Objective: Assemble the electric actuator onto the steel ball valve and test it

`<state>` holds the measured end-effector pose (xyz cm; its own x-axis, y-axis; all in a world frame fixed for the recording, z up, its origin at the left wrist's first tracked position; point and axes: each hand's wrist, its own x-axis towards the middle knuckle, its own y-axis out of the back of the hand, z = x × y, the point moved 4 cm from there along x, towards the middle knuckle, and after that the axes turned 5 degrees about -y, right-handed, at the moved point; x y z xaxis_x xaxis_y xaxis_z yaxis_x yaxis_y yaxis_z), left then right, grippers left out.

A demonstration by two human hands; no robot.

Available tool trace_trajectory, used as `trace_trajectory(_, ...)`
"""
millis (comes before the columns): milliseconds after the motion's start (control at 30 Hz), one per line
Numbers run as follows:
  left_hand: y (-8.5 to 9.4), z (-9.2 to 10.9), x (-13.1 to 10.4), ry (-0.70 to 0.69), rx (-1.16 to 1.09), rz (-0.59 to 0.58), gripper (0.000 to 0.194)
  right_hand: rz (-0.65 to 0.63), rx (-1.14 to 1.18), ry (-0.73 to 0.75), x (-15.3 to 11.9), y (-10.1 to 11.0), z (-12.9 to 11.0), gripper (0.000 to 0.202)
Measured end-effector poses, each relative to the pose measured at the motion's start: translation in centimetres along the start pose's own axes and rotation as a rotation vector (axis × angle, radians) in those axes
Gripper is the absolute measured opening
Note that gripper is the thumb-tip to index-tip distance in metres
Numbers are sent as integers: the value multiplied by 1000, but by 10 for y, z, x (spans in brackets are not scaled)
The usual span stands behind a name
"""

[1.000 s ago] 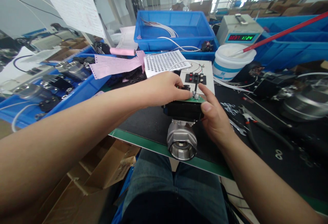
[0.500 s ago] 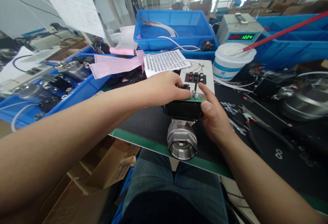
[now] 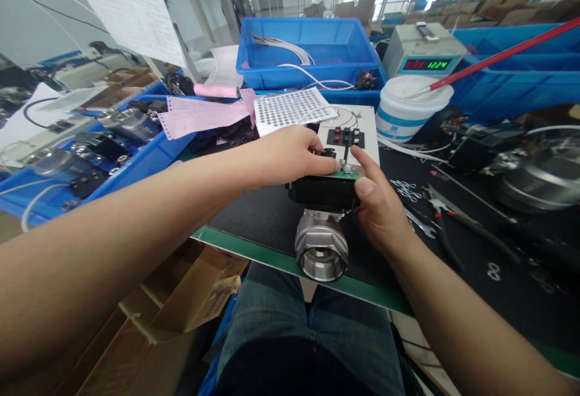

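An electric ball valve stands at the bench's front edge. Its steel valve body has a threaded opening facing me, and above it sits a black actuator housing topped by a green circuit board. My left hand reaches over the housing from the left, closed, with its thumb by a shiny metal piece on the board and its fingers curled at a small black part. My right hand grips the housing's right side, thumb at the board's corner, index finger reaching beyond. The left fingertips are partly hidden.
Behind the valve lies a white panel with push terminals. Pliers and washers are on the right. A white tub holds a red-handled brush. Further back are a power supply and a blue bin.
The red digits on the power supply display have changed, while the green reading stays the same. Both hands and the valve are almost still.
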<state>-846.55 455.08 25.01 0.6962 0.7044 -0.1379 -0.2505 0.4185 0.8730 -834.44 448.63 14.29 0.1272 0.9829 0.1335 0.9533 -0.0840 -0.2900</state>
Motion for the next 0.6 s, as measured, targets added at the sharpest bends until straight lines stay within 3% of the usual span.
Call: trace_trajectory(600, -1, 0, 1, 18, 6, 38, 29, -13, 32, 7, 2, 1, 2, 80)
